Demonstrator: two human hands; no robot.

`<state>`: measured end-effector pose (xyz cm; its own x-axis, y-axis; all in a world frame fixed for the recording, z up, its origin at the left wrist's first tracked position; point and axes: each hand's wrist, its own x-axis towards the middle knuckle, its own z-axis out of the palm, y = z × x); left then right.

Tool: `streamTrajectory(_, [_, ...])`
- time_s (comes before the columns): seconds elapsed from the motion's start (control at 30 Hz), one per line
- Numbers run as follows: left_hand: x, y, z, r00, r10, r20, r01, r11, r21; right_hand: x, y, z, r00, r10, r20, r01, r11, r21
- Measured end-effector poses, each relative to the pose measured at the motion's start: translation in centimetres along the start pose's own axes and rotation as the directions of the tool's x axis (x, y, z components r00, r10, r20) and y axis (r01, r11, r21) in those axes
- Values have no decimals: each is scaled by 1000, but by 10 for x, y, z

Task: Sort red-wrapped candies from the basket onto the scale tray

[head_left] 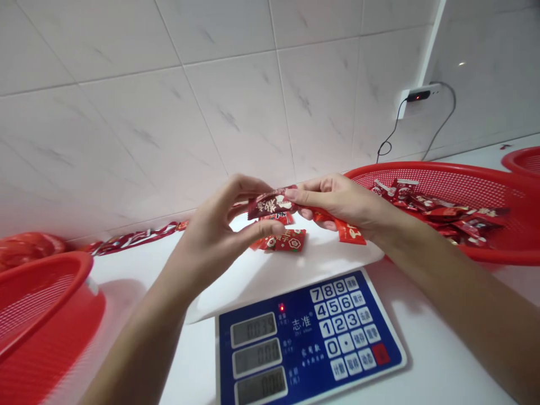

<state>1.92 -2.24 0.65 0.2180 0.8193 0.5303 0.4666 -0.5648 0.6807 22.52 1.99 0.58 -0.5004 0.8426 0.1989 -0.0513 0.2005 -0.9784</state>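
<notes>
My right hand [337, 199] pinches a dark red wrapped snack packet [272, 202] between thumb and fingers. A brighter orange-red packet [351, 232] sticks out from under the same hand's curled fingers. My left hand [228, 233] is at the dark packet's left end, its thumb apart from its fingers; whether the fingertips behind touch the packet is hidden. Below both hands, several red packets [287, 241] lie on the white pan [253, 281] of a digital scale. The scale's blue keypad panel [306, 343] faces me, with its displays lit by figures.
At right, a red plastic basket [439, 169] holds several dark red packets [447, 211]. Another red basket [50, 281] stands at left, near a red bag [29, 247] and a strip of packets [139, 241]. A power socket with cables [417, 97] is on the tiled wall.
</notes>
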Motion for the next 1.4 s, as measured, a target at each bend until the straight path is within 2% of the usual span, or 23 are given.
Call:
streamTrajectory(0.1, [2, -3, -5, 982, -174, 69, 177, 984, -24, 0, 1, -1, 1000, 13, 1, -13, 1000, -27])
streamTrajectory(0.2, [3, -3, -7, 967, -238, 87, 247, 964, -102, -2, 2, -3, 997, 37, 74, -34, 999, -39])
streamTrajectory(0.37, [4, 3, -10, 974, -218, 53, 224, 955, -195, -4, 3, -4, 988, 57, 144, -45, 996, -80])
streamTrajectory(0.77, [4, 4, -15, 978, -171, 119, 186, 974, -129, -1, 7, -8, 979, 86, 183, -57, 986, -158])
streamTrajectory(0.87, [4, 5, -17, 976, -149, 157, 165, 982, -89, -1, 4, -9, 974, 124, 188, -76, 967, -243])
streamTrajectory(0.97, [2, 2, -18, 967, -153, 206, 158, 987, -10, -1, 0, -9, 974, 167, 151, -107, 934, -341])
streamTrajectory(1.03, [1, 0, -17, 958, -186, 218, 185, 982, 25, -2, -1, -8, 975, 168, 147, -108, 931, -349])
streamTrajectory(1.13, [-1, -2, -11, 935, -246, 255, 245, 969, 38, -4, -2, -5, 970, 169, 174, -99, 930, -353])
streamTrajectory(1.23, [-1, -3, -5, 918, -255, 303, 242, 967, 81, -5, -2, -1, 970, 188, 152, -104, 892, -440])
streamTrajectory(1.33, [-1, -3, -4, 909, -239, 342, 242, 970, 35, -4, -3, -1, 977, 161, 142, -71, 866, -494])
streamTrajectory(1.4, [-1, -2, -5, 881, -240, 407, 277, 960, -34, -4, -5, -4, 974, 140, 179, -33, 866, -499])
